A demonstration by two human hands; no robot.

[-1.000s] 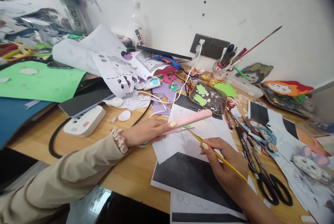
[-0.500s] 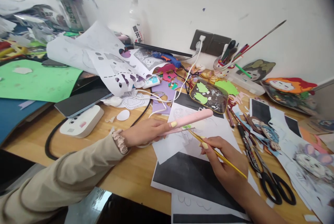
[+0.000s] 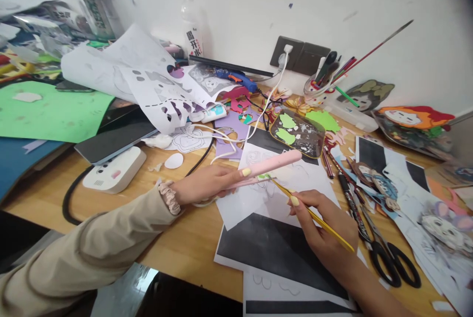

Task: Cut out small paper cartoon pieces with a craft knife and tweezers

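My left hand [image 3: 207,185] grips a long pink tool [image 3: 275,163] that lies flat over a white sheet with a faint drawing [image 3: 258,198]. A small light-green paper piece [image 3: 264,176] sits under the tool's thin lower blade. My right hand [image 3: 323,228] holds a thin yellow brush [image 3: 314,215] like a pencil, its tip touching the green piece. Under the white sheet lie black-and-white printed sheets [image 3: 273,253].
Black scissors [image 3: 388,258] and pencils lie right of my right hand. An oval tray with green scraps [image 3: 297,134], a brush cup [image 3: 318,90], a white cable [image 3: 258,120], a white box [image 3: 114,170], a tablet [image 3: 114,137], green paper [image 3: 51,115] and cut-out figures [image 3: 410,120] crowd the wooden desk [image 3: 188,243].
The camera has tipped slightly, so the scene shifts. My right hand has slid a little right and down with the brush; my left hand stays put on the pink tool.
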